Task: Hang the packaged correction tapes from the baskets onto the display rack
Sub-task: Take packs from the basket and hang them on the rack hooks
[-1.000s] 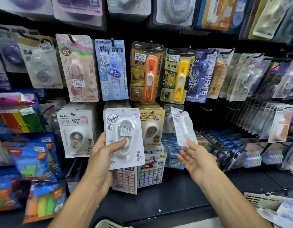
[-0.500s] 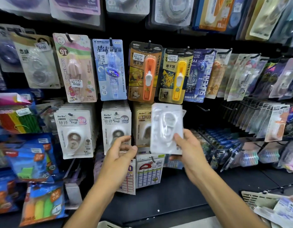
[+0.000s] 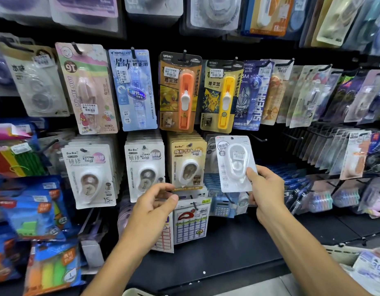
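Observation:
My right hand [image 3: 263,189] grips a white packaged correction tape [image 3: 232,161] by its lower right edge, holding it upright against the display rack [image 3: 270,146], in front of a hook just right of the tan BoBo packs [image 3: 188,165]. Whether its hole sits on the hook I cannot tell. My left hand [image 3: 155,201] hovers below the white BoBo packs [image 3: 145,167], fingers loosely curled with nothing in them.
More hanging packs fill the rack: pink [image 3: 88,88], blue [image 3: 134,88], orange [image 3: 180,92] and yellow [image 3: 221,97] ones above. A cream basket [image 3: 342,251] with packaged goods sits at lower right. A dark shelf ledge [image 3: 227,253] runs below the hooks.
The left hand has let go of the white pack it held a second ago. The right hand turned its white pack to face front and carried it right and up, to the rack.

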Demonstrator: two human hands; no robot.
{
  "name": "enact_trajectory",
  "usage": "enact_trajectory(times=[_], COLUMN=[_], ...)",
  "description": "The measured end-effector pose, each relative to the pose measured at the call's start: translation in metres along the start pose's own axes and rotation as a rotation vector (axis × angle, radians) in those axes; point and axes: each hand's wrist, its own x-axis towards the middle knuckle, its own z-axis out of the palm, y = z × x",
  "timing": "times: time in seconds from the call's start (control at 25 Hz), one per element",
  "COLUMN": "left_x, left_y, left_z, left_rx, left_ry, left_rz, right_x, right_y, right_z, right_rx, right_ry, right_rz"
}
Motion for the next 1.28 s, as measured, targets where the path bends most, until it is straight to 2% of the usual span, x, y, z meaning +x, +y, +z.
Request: enact_trajectory(times=[0.32, 0.52, 0.72, 0.92, 1.08, 1.28], left_x=[0.002, 0.006, 0.005, 0.004, 0.005, 0.006], left_y=[-0.004, -0.005, -0.006, -0.010, -0.013, -0.014], left_z=[0.002, 0.004, 0.009, 0.006, 0.006, 0.011], left_rx=[0.005, 0.004, 0.018, 0.065, 0.072, 0.090], left_ry=[-0.005, -0.014, -0.047, -0.036, -0.016, -0.025], left_rz=[-0.005, -0.001, 0.017, 0.003, -0.003, 0.010], right_x=[0.006, 0.007, 0.011, 0.011, 0.013, 0.012], right_y=[0.001, 0.006, 0.000, 0.000, 0.004, 0.004], right_z=[0.001, -0.004, -0.009, -0.010, -0.013, -0.014], right_rx=[-0.055, -0.001, 0.081, -0.011, -0.017, 0.040], right_ry=[0.118, -0.005, 0.106, -0.017, 0.032, 0.014], right_rz=[-0.179, -0.105, -0.076, -0.097, -0.064, -0.019])
